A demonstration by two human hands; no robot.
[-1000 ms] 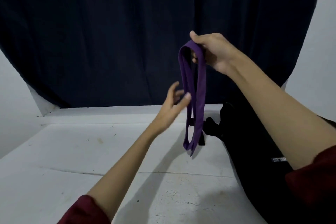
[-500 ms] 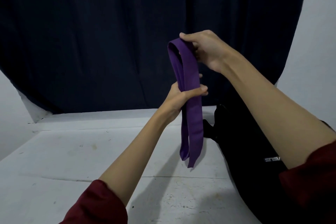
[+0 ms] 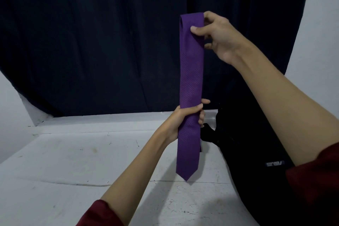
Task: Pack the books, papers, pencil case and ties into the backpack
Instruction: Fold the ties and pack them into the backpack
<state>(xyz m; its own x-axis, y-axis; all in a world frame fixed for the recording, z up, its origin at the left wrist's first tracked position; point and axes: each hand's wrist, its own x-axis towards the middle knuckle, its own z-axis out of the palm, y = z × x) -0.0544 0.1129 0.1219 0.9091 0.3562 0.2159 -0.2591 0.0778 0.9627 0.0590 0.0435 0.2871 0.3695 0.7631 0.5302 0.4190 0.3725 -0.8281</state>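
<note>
A purple striped tie (image 3: pixel 191 79) hangs folded and upright in the centre of the frame, its fold at the top and its pointed tip low, above the white table (image 3: pixel 73 161); the right hand (image 3: pixel 218 40), in the upper right of centre, pinches the fold between thumb and curled fingers; the left hand (image 3: pixel 185 117), lower in the centre, wraps its fingers and thumb round the tie's middle. To the right of the tie, in the lower right of the frame, a black backpack (image 3: pixel 253 152) lies on the table with a small logo patch (image 3: pixel 274 163) showing; whether it is open, and what it holds, cannot be told. Dark red sleeves (image 3: pixel 315 180) cover both upper arms; a dark curtain (image 3: pixel 91 42) fills the upper frame behind the table.
</note>
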